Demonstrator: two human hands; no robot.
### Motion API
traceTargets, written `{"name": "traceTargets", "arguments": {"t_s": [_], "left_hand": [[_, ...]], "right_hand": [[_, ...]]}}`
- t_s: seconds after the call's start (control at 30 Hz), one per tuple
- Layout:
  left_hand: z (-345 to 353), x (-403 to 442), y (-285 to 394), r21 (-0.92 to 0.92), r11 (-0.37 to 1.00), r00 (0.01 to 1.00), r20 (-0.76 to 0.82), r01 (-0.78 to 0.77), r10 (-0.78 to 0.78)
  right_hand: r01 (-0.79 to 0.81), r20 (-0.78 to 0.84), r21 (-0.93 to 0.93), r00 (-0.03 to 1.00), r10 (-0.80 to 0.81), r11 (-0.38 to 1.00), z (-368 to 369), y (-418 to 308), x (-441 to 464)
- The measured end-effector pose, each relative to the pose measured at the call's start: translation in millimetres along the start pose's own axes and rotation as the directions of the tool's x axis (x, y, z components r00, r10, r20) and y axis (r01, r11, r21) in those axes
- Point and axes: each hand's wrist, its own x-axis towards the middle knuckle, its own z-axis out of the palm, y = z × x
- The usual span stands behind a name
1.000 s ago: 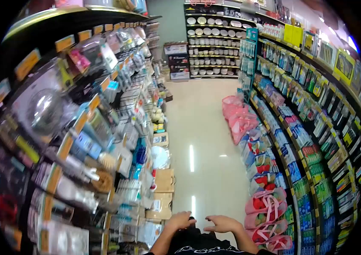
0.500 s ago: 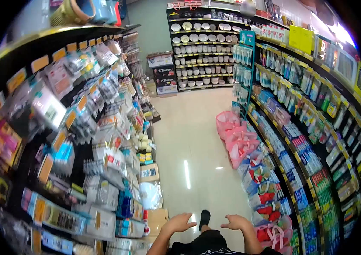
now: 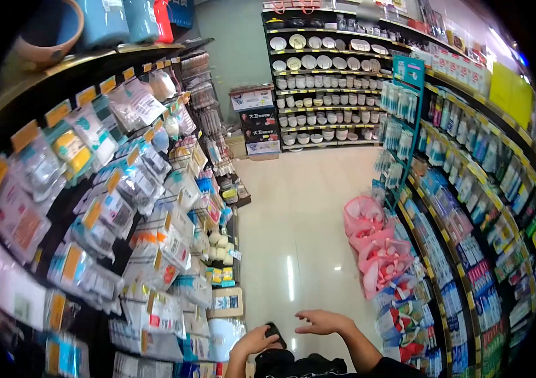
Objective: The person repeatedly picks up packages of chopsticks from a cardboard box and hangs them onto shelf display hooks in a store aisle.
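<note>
My left hand (image 3: 256, 341) hangs low in front of my body, fingers apart and holding nothing, beside my dark shoe (image 3: 275, 335). To its left lies a round white item (image 3: 225, 337) at the foot of the left shelf. My right hand (image 3: 322, 322) is a little higher, above the pale floor, with its fingers spread and nothing in them. Pink bags (image 3: 381, 255) stand on the floor up and to the right of it, with red and blue bags (image 3: 404, 327) nearer.
Packed goods hang on the left shelving (image 3: 101, 205). Toothbrush and toothpaste racks (image 3: 469, 208) line the right side, with a teal display stand (image 3: 408, 120). At the aisle's end are shelves of white bowls and plates (image 3: 324, 101) and stacked boxes (image 3: 258, 131). Shiny floor (image 3: 299, 208) runs between.
The view has moved forward along the aisle, so the far shelves and the pink bags look larger. A foot came into view. Both hands swung slightly and stayed empty.
</note>
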Motion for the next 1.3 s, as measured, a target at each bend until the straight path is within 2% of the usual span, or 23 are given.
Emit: {"name": "traceTargets", "arguments": {"t_s": [0.07, 0.1, 0.17, 0.2, 0.27, 0.33, 0.37, 0.4, 0.5, 0.6, 0.7, 0.73, 0.8, 0.87, 0.93, 0.97, 1.0, 1.07, 1.13, 1.17, 1.23, 1.27, 1.3], "left_hand": [[-19.3, 52.4, -27.2, 0.04, 0.999, 0.997, 0.068, 0.033, -0.035], [-33.8, 78.9, -32.7, 0.08, 0.995, 0.99, 0.126, 0.06, -0.07], [-64.9, 147.5, -52.2, 0.178, 0.979, 0.915, 0.372, 0.095, -0.157], [-94.0, 185.3, -55.8, 0.237, 0.967, 0.861, 0.468, 0.096, -0.2], [-160.0, 242.0, -58.8, 0.205, 0.977, 0.977, 0.21, -0.066, 0.022], [-215.2, 277.4, -60.8, 0.123, 0.977, 0.983, -0.052, -0.171, 0.179], [-256.8, 292.0, -43.7, 0.179, 0.976, 0.98, -0.129, -0.125, 0.149], [-296.5, 302.8, -25.2, 0.232, 0.97, 0.97, -0.209, -0.071, 0.121], [-381.6, 349.0, -1.5, 0.379, 0.925, 0.959, -0.258, -0.008, 0.114], [-421.1, 409.0, -5.2, 0.242, 0.944, 0.895, -0.334, -0.222, 0.296], [-436.8, 478.4, -24.8, 0.236, 0.929, 0.916, -0.22, -0.285, 0.336], [-440.2, 505.4, -35.4, 0.289, 0.927, 0.941, -0.165, -0.239, 0.294], [-449.4, 549.3, -49.0, 0.39, 0.921, 0.997, -0.072, 0.017, 0.012], [-456.7, 597.3, -77.4, 0.389, 0.92, 0.999, -0.025, 0.041, -0.034], [-480.6, 632.3, -94.1, 0.282, 0.958, 0.997, 0.026, 0.056, -0.066], [-491.3, 645.7, -106.4, 0.228, 0.971, 0.994, 0.063, 0.07, -0.086], [-501.9, 673.8, -126.4, 0.34, 0.94, 0.99, 0.135, -0.009, -0.04], [-516.0, 729.6, -167.3, 0.504, 0.845, 0.951, 0.309, -0.181, 0.019], [-552.5, 748.8, -131.3, 0.353, 0.933, 0.993, 0.059, 0.072, -0.099], [-577.5, 755.7, -104.9, 0.251, 0.95, 0.982, -0.06, 0.186, -0.177], [-607.7, 794.2, -94.3, 0.137, 0.98, 0.987, -0.09, 0.147, -0.136], [-618.4, 822.3, -104.6, 0.09, 0.989, 0.988, -0.111, 0.119, -0.109], [-633.1, 842.5, -108.4, 0.047, 0.995, 0.988, -0.13, 0.092, -0.086]], "right_hand": [[-0.039, 0.098, -0.056, 0.994, 0.044, 0.998, -19.2, 26.8, 46.6], [-0.161, 0.155, -0.161, 0.97, 0.186, 0.974, -36.5, 34.8, 69.5], [-0.378, 0.223, -0.369, 0.851, 0.476, 0.849, -73.9, 37.5, 111.8], [-0.406, 0.211, -0.367, 0.84, 0.5, 0.837, -90.9, 40.9, 132.4], [-0.467, 0.201, -0.37, 0.803, 0.561, 0.803, -108.5, 57.9, 162.1], [-0.357, 0.143, -0.194, 0.911, 0.386, 0.914, -112.4, 89.7, 200.0], [-0.283, 0.086, -0.11, 0.952, 0.293, 0.953, -120.0, 105.1, 219.8], [-0.328, 0.07, -0.065, 0.94, 0.333, 0.942, -133.7, 102.6, 240.7], [-0.448, 0.142, -0.164, 0.871, 0.47, 0.879, -177.9, 104.1, 298.0], [-0.43, 0.068, -0.041, 0.899, 0.432, 0.902, -205.4, 151.2, 347.9], [-0.49, 0.062, -0.063, 0.868, 0.493, 0.87, -240.6, 212.3, 403.7], [-0.522, 0.098, -0.112, 0.841, 0.532, 0.846, -261.7, 227.0, 424.1], [-0.573, 0.173, -0.206, 0.776, 0.606, 0.793, -304.4, 251.5, 465.6], [-0.524, 0.18, -0.24, 0.804, 0.567, 0.818, -343.5, 287.6, 514.9], [-0.456, 0.179, -0.28, 0.84, 0.513, 0.845, -385.5, 316.2, 577.5], [-0.394, 0.116, -0.283, 0.891, 0.439, 0.874, -407.3, 316.6, 607.0], [-0.334, 0.049, -0.3, 0.93, 0.364, 0.894, -434.5, 317.4, 636.7], [-0.233, 0.03, -0.341, 0.966, 0.259, 0.911, -482.8, 305.3, 691.7], [-0.135, 0.151, -0.332, 0.969, 0.194, 0.933, -531.7, 282.1, 735.8], [-0.064, 0.151, -0.253, 0.983, 0.104, 0.965, -538.4, 290.5, 758.5], [0.089, 0.124, -0.102, 0.989, -0.076, 0.991, -547.6, 316.8, 805.4], [0.093, 0.172, -0.037, 0.981, -0.085, 0.995, -554.6, 331.8, 829.2], [0.035, 0.23, -0.073, 0.973, -0.017, 0.997, -563.9, 341.6, 848.8]]}}
